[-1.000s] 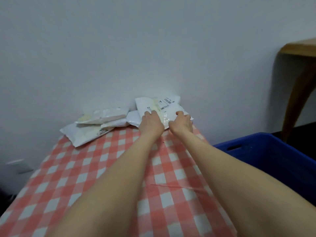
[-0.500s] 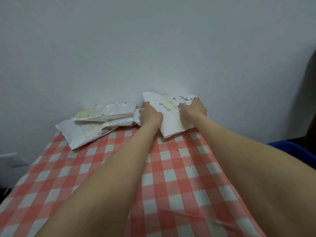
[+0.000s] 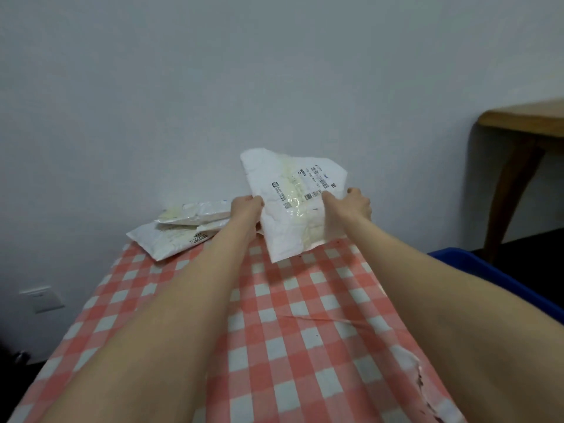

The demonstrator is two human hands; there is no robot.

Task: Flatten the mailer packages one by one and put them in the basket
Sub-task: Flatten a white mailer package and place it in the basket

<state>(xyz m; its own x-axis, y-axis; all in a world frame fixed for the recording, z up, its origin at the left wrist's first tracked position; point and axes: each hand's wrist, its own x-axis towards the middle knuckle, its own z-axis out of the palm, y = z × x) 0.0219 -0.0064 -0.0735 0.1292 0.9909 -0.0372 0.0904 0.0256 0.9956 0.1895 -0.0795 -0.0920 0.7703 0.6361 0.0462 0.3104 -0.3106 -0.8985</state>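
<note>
Both hands grasp one white mailer package (image 3: 293, 206), lifted off the checkered tabletop (image 3: 305, 315): left hand (image 3: 245, 206) at nine o'clock, right hand (image 3: 354, 201) at three; blue basket (image 3: 476, 267) beyond.

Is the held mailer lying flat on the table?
No, the left hand and right hand hold the mailer up, tilted, over the checked tablecloth.

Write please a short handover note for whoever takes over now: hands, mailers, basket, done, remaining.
Left hand and right hand each grip a side of one crumpled mailer, raised and tilted above the checked tablecloth.
Other mailers lie piled at the tablecloth's far left.
Blue basket stands on the right; its inside is out of view.
Done: one mailer picked up. Left: flatten it, basket it, then the pile.
</note>
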